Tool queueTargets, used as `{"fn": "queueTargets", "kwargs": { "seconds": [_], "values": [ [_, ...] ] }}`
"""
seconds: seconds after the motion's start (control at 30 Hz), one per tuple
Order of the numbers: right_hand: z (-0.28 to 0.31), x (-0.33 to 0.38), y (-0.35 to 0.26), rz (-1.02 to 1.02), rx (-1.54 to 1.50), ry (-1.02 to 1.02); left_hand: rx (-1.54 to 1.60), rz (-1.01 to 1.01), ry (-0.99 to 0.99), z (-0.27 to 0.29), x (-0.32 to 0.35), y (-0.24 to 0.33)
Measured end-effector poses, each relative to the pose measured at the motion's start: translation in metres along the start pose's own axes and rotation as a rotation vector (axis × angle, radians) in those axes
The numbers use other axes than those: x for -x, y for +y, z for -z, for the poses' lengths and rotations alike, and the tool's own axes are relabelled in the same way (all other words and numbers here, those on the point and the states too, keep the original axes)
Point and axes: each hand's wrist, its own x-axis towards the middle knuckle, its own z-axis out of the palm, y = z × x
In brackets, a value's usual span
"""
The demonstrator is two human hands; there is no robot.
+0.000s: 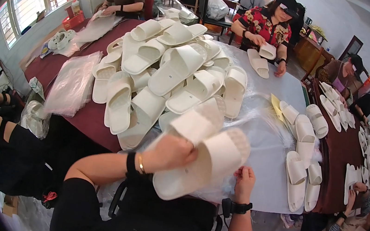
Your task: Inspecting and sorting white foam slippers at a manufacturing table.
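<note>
Clasping two white slippers (pixel 222 155), the left grip (pixel 172 156) has a slipper pile (pixel 172 71) beyond it; the right grip's (pixel 244 182) hold is unclear.

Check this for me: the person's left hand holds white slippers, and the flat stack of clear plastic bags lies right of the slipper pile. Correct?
Not quite. The head view shows the clear plastic bags left of the slipper pile. The left hand does hold white slippers.
</note>
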Motion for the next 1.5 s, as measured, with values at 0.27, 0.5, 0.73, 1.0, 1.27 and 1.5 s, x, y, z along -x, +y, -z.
{"fn": "queueTargets", "kwargs": {
  "seconds": [0.27, 0.5, 0.73, 1.0, 1.27, 1.5],
  "values": [
    [0.004, 0.008, 0.001, -0.005, 0.098, 0.047, -0.019, 0.255, 0.466, 0.116, -0.115, -0.118],
    [0.028, 0.007, -0.021, 0.004, 0.364, 0.130, 0.077, 0.232, 0.452, 0.061, -0.097, -0.194],
    [0.120, -0.021, -0.118, 0.524, 0.961, 0.635, -0.137, 0.087, 0.414, 0.045, -0.030, -0.129],
    [0.156, -0.033, -0.125, 0.152, 1.655, 0.730, -0.070, 0.045, 0.406, 0.023, -0.008, -0.111],
    [0.050, -0.005, -0.114, 0.317, 1.155, 0.405, 0.416, -0.041, -0.093, -0.021, 0.014, -0.025],
    [-0.044, 0.019, -0.093, 0.112, 0.181, 0.353, 0.488, -0.305, -0.236, -0.092, 0.049, 0.062]
  ]
}}
